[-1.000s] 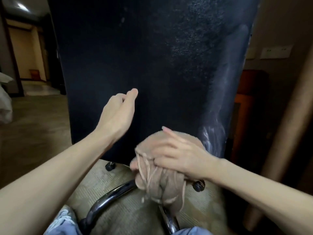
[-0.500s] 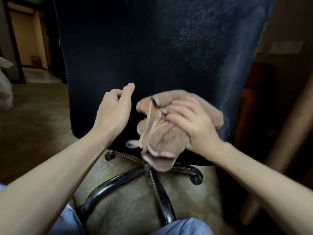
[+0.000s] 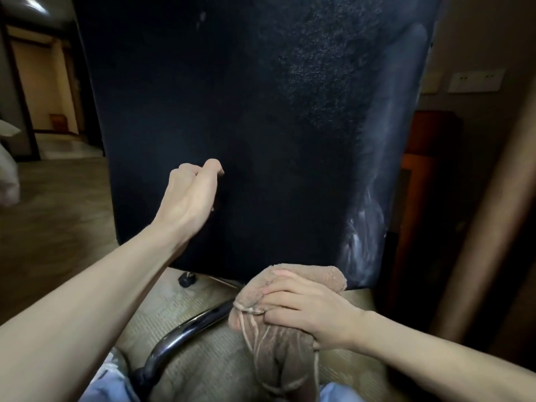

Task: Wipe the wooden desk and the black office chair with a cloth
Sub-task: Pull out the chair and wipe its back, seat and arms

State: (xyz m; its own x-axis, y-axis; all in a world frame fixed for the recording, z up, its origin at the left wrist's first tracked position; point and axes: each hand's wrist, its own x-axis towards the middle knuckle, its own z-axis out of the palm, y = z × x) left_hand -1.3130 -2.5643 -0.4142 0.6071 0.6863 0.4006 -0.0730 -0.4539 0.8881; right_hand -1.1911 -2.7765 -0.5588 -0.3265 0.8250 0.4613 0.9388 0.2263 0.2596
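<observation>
Right hand (image 3: 306, 311) grips cloth (image 3: 322, 275) at chair back (image 3: 232, 111) bottom edge; you press flat, sweep upward. Left hand (image 3: 188, 198), curled, empty, against chair back: brace there.

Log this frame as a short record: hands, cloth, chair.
chair back: black, whitish smears along its right edge
cloth: brown, bunched, frayed threads hanging
left hand: fingers curled, holding nothing, before the chair back; contact unclear
right hand: grips the cloth at the chair back's lower edge
chair base: chrome legs, one caster visible
</observation>
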